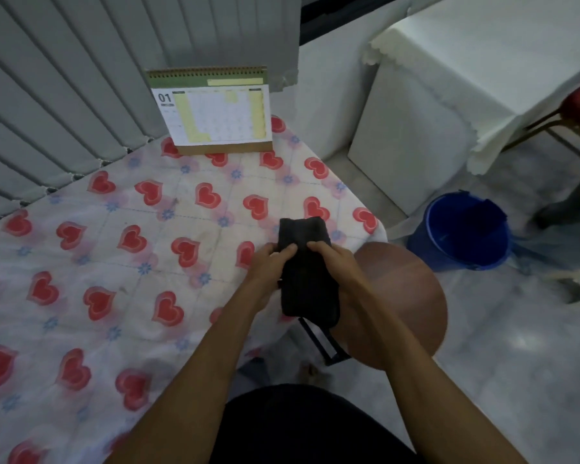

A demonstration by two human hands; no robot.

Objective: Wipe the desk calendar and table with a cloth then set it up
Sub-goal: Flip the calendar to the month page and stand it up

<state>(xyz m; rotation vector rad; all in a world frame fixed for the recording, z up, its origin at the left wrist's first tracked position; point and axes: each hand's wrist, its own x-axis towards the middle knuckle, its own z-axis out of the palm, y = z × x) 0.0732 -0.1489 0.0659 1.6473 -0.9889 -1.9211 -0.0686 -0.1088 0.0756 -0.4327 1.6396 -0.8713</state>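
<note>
I judge the task to be at an early step, or perhaps between two steps. The cloth (pixel 307 272) is dark and folded into a long strip, and it is not touching the table (pixel 81 229). It hangs in the air over the near right corner. The heart-pattern cover of the table shows a few dull marks in the middle, so I think the wiping of the table is not finished. I cannot tell whether the desk calendar (pixel 215 112) was wiped. It stands upright at the far edge of the table, close to the grey ribbed wall, with its page facing me.

Both hands hold the cloth. The left hand (pixel 270 262) grips its left side and the right hand (pixel 335 259) grips its right side, each with the thumb on top and the fingers curled around. The calendar is well apart from the hands, far and a little to the left.
</note>
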